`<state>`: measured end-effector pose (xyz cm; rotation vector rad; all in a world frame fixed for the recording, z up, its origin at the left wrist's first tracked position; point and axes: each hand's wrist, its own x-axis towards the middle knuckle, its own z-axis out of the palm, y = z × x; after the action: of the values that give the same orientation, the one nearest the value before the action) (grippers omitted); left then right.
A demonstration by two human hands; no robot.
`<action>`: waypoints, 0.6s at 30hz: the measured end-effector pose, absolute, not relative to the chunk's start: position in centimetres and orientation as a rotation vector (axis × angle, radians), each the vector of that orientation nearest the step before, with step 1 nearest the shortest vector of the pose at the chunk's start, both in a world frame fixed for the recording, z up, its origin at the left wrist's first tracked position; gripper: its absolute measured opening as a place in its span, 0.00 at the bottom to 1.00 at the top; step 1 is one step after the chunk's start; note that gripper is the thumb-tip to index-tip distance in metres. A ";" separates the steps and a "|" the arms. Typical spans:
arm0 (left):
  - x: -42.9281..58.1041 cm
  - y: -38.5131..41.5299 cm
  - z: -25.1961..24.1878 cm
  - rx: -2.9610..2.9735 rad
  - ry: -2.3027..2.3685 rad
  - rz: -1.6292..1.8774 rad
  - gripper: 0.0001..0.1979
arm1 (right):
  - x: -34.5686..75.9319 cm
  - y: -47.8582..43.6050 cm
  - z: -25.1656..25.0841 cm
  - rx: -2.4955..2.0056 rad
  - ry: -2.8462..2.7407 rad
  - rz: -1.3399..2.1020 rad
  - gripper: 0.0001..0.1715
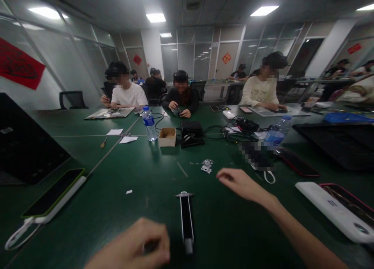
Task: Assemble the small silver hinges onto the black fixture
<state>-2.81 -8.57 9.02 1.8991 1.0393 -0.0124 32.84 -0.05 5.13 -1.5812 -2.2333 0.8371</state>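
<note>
My left hand (137, 243) is at the bottom edge, fingers curled in a pinch on something small and dark that I cannot make out. It lies just left of a black bar-shaped part (186, 218) with a metal crosspiece at its far end, lying lengthwise on the green table (122, 206). My right hand (238, 183) reaches forward from the lower right, fingers loosely bent and held together, hovering near a small heap of metal hinge-like pieces (207, 166). Nothing shows in it.
A phone on a white power bank (52, 195) lies left, another power bank (333, 212) and phones right. A water bottle (149, 123), cardboard box (167, 137), black device with cables (191, 133) and a screwdriver (103, 143) sit mid-table. Several people sit at the far side.
</note>
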 end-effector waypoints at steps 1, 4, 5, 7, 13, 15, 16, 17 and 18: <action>-1.8 -6.5 9.0 1.944 1.096 0.113 0.13 | 32.7 3.0 4.9 -1.643 -2.208 0.739 0.19; 0.9 -0.6 7.1 2.089 1.225 0.665 0.14 | 32.1 9.9 3.8 -1.707 -2.287 0.539 0.19; 1.5 1.0 6.0 2.101 1.253 0.764 0.14 | 31.9 11.2 3.4 -1.698 -2.330 0.523 0.19; 1.9 3.3 3.8 2.115 1.285 0.847 0.15 | 31.6 12.9 2.8 -1.672 -2.377 0.494 0.18; 0.3 5.1 0.7 2.057 1.341 0.925 0.15 | 31.6 14.3 2.1 -1.751 -2.415 0.515 0.14; 0.0 5.0 0.7 2.042 1.338 0.955 0.14 | 31.7 14.6 1.8 -1.801 -2.400 0.515 0.12; -0.1 5.0 0.7 2.041 1.338 0.967 0.14 | 31.7 14.8 1.7 -1.832 -2.393 0.512 0.11; -0.2 5.0 0.6 2.042 1.346 0.983 0.14 | 31.7 14.9 1.5 -1.862 -2.388 0.510 0.11; -0.2 4.9 0.6 2.046 1.345 0.988 0.14 | 31.6 15.0 1.4 -1.889 -2.385 0.506 0.11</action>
<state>-0.22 4.94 0.57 2.0455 1.3449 0.9882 31.61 15.03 1.44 -1.8889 -2.3847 0.5062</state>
